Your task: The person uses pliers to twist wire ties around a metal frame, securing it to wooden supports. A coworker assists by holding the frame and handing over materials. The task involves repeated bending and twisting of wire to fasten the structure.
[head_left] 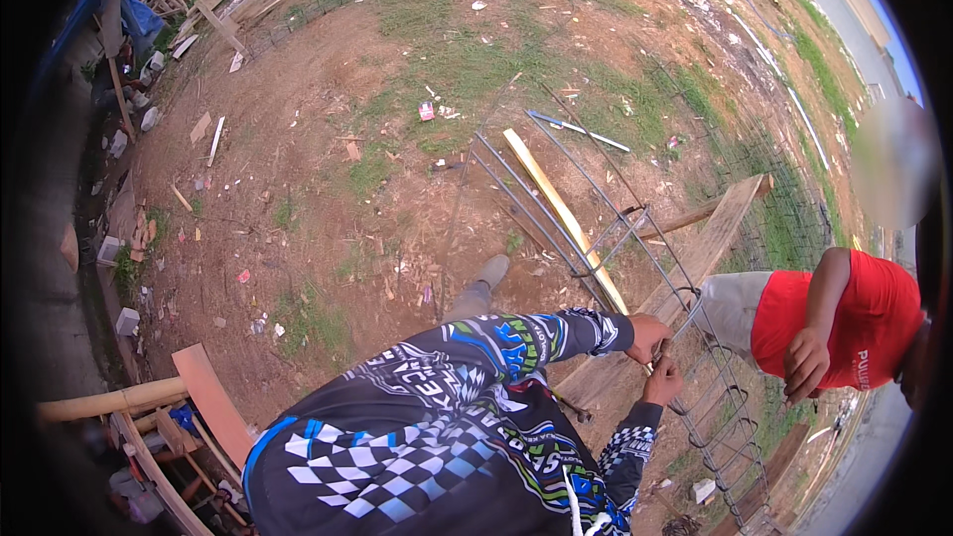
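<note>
My left hand [647, 335] and my right hand [663, 380] are close together at the near side of a long rebar cage [695, 308], made of dark bars with square ties bent around them. Both hands have their fingers pinched. Something small and thin shows between them, too small to name. The cage runs from the upper middle down to the lower right and crosses a wooden plank [730, 216]. Below my left forearm, near my waist, is a dark metal tool [573, 409], partly hidden by my clothing.
On the right, a person in a red shirt [844, 323] stands across the cage, one hand lowered. A pale wood strip [556, 208] lies beside the bars. Wire mesh [784, 199] is beyond the plank. Boards and bamboo [119, 400] are at lower left; scraps litter the dirt ground.
</note>
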The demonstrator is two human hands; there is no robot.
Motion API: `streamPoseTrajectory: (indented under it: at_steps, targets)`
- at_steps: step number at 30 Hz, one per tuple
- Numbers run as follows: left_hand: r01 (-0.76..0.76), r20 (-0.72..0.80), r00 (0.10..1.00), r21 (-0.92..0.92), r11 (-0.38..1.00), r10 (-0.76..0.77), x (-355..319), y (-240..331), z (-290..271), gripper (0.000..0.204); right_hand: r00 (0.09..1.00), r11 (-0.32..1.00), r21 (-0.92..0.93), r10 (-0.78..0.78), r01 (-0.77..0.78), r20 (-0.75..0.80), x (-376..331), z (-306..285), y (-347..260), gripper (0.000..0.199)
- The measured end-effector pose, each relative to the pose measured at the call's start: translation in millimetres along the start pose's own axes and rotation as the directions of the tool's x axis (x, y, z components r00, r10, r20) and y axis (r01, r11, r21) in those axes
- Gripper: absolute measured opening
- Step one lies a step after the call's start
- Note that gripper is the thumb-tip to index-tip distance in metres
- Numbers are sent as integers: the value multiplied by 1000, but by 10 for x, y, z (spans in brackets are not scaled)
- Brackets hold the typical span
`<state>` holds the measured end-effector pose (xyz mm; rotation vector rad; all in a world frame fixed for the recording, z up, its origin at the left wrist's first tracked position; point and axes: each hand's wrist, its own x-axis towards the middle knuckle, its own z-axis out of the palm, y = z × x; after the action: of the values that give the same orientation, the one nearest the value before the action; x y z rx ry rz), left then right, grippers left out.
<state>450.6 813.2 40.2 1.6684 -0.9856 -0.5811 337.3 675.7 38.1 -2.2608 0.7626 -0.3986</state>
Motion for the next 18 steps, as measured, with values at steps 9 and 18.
streamPoseTrajectory:
  at_steps: [9, 18]
  targets:
    - [18, -77, 997, 124, 992, -8, -37, 127, -60, 22, 644, 812, -570, 371, 125, 669, -921, -693, -254, 60]
    - [-20, -56, 998, 143, 990, 28, -15, 156, 10, 23, 270, 948, -247, 189, 203, 944, -1155, -872, -123, 50]
